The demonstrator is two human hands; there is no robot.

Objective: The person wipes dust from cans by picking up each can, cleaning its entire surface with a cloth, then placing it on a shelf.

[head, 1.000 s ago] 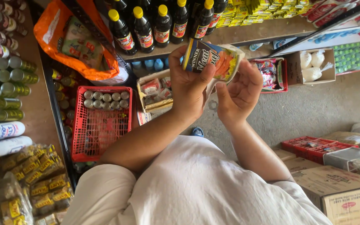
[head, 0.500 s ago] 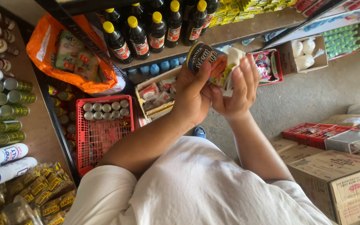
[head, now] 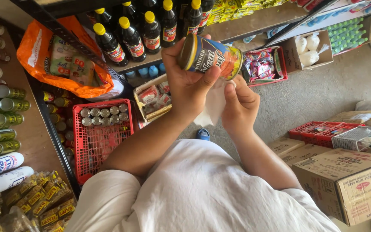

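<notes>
My left hand (head: 188, 83) grips a tin can (head: 211, 56) with a dark blue and orange label, held on its side in front of me with its gold end facing left. My right hand (head: 239, 105) sits just below and right of the can and presses a white cloth (head: 211, 106) against its underside. The cloth hangs between both hands. My white shirt fills the bottom of the view.
Dark sauce bottles (head: 130, 36) with yellow caps line a shelf above. A red basket (head: 101, 137) with several small cans stands on the floor at left. Green cans (head: 3, 116) fill the left shelf. An orange bag (head: 59, 64) hangs there. Cardboard boxes (head: 344, 180) stand at right.
The can has turned in my left hand from upright to lying sideways. My right hand has dropped beneath it with the white cloth.
</notes>
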